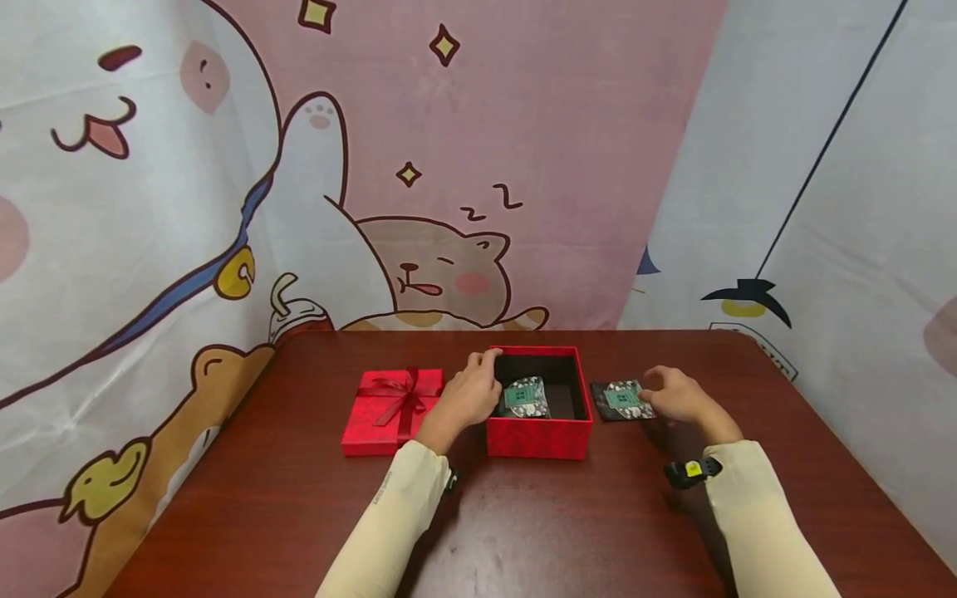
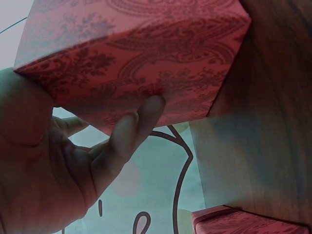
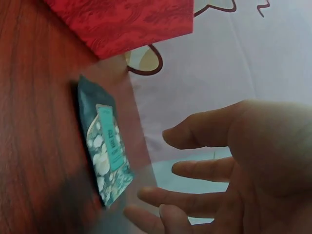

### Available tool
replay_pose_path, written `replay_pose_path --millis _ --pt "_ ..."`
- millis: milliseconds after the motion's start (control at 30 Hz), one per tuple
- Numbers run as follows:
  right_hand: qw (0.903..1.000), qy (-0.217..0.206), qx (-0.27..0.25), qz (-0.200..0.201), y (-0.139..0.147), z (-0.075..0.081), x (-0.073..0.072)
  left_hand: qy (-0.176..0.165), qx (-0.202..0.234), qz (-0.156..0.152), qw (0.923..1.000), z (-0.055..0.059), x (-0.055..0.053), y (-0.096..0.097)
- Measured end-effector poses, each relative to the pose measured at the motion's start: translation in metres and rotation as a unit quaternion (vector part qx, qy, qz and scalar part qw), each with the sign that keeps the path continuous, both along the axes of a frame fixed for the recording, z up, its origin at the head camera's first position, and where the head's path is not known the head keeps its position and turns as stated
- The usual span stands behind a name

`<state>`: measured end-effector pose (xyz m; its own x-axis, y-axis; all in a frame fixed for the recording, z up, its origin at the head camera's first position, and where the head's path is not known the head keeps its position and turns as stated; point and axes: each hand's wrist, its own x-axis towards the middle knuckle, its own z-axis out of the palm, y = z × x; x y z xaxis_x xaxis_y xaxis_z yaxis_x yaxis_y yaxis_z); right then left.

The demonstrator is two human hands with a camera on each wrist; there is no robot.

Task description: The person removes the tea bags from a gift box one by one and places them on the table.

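Note:
My left hand (image 1: 473, 389) holds the left wall of an open red gift box (image 1: 537, 438). In the left wrist view, its fingers (image 2: 151, 114) lie against the patterned outer side, and the thumb's end is hidden by the box. A dark sachet with a green label (image 1: 527, 397) lies inside the box, leaning at its left part. A second such sachet (image 3: 108, 141) lies flat on the table right of the box. Over that sachet's right end is my right hand (image 1: 676, 394); the right wrist view shows its fingers spread, apart from the sachet, with nothing between them.
The red lid (image 1: 371, 432) with a dark red ribbon bow (image 1: 404, 399) lies left of the box. Everything stands on a brown wooden table (image 1: 553, 531). A cartoon-printed cloth (image 1: 598, 166) hangs behind the table's far edge. A dark strap (image 1: 691, 472) is on the right wrist.

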<state>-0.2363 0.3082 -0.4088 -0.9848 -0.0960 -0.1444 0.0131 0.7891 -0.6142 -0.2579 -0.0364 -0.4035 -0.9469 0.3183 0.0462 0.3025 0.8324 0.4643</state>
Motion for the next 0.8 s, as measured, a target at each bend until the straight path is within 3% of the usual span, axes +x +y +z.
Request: replay_pose_path --millis 133,367,533,800 --pt "0.9999 0.015 0.0 -0.005 -0.005 0.005 -0.002 0.003 0.001 -0.002 1.0 -0.002 -0.001 0.0" --pt "0.9993 0.003 -0.037 0.001 -0.023 0.025 -0.001 0.002 0.007 0.0 1.0 -0.002 -0.001 0.0" --pt "0.9986 0.043 -0.014 0.026 -0.037 0.039 0.0 0.001 0.007 -0.003 1.0 -0.002 -0.001 0.0" --pt "0.9963 0.073 -0.031 0.033 -0.06 0.054 -0.002 -0.003 0.007 0.0 1.0 -0.001 -0.002 -0.001"
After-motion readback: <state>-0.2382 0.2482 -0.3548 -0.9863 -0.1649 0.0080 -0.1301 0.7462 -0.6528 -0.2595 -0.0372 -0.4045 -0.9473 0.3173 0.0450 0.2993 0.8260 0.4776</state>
